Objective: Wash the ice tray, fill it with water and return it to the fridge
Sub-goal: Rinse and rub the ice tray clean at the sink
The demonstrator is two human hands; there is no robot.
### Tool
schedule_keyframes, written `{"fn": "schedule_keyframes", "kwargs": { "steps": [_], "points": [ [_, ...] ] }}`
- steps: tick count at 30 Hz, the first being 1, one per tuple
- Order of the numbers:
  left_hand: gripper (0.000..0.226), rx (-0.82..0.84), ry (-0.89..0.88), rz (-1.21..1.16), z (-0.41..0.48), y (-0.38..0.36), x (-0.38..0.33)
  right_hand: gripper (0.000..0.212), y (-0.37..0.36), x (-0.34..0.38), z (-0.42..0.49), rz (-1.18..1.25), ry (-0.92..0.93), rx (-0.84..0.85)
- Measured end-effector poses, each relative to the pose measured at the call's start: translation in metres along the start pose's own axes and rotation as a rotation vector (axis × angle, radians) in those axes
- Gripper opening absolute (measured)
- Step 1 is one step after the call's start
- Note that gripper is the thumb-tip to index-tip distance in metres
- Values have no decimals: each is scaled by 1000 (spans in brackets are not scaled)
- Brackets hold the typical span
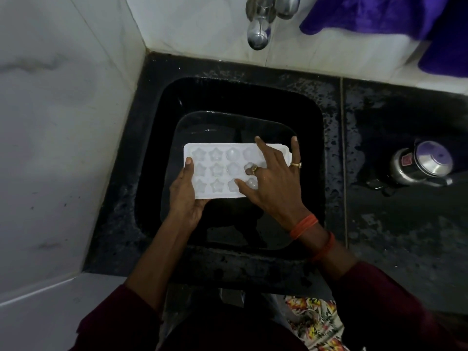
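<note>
A white ice tray (217,171) with star-shaped and round moulds is held level over the black sink (152,138). My left hand (186,196) grips its left end, thumb on top and fingers underneath. My right hand (274,178) lies spread over the tray's right part, its fingertips touching the moulds; the right end of the tray is hidden beneath it. A chrome tap (258,34) hangs above the sink, and no water shows running from it.
A dark tub or basin (192,122) sits inside the sink under the tray. The black stone counter (405,198) is wet. On the right lies a steel vessel (420,163). A purple cloth (405,19) hangs at top right. White tiled walls (63,122) close off the left and back.
</note>
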State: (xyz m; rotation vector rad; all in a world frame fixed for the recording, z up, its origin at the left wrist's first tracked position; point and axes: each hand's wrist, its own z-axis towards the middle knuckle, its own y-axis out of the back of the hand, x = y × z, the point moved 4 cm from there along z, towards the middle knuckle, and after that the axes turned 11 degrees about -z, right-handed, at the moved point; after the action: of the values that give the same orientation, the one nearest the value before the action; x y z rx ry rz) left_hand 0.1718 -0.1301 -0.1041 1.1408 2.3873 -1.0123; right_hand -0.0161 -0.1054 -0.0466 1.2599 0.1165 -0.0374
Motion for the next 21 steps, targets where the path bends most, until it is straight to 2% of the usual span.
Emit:
{"fn": "schedule_keyframes", "kwargs": {
  "steps": [4, 10, 17, 21],
  "points": [
    [50, -12, 4, -4, 0, 1, 1, 42, -4, -4, 0, 11, -15, 33],
    [52, 7, -1, -12, 2, -4, -1, 43, 1, -9, 5, 31, -62, -46],
    [49, -12, 2, 17, 2, -3, 1, 45, -10, -6, 1, -49, -33, 119],
    [50, -13, 12, 3, 2, -4, 3, 49, -5, -11, 2, -45, -71, 89]
  ]
}}
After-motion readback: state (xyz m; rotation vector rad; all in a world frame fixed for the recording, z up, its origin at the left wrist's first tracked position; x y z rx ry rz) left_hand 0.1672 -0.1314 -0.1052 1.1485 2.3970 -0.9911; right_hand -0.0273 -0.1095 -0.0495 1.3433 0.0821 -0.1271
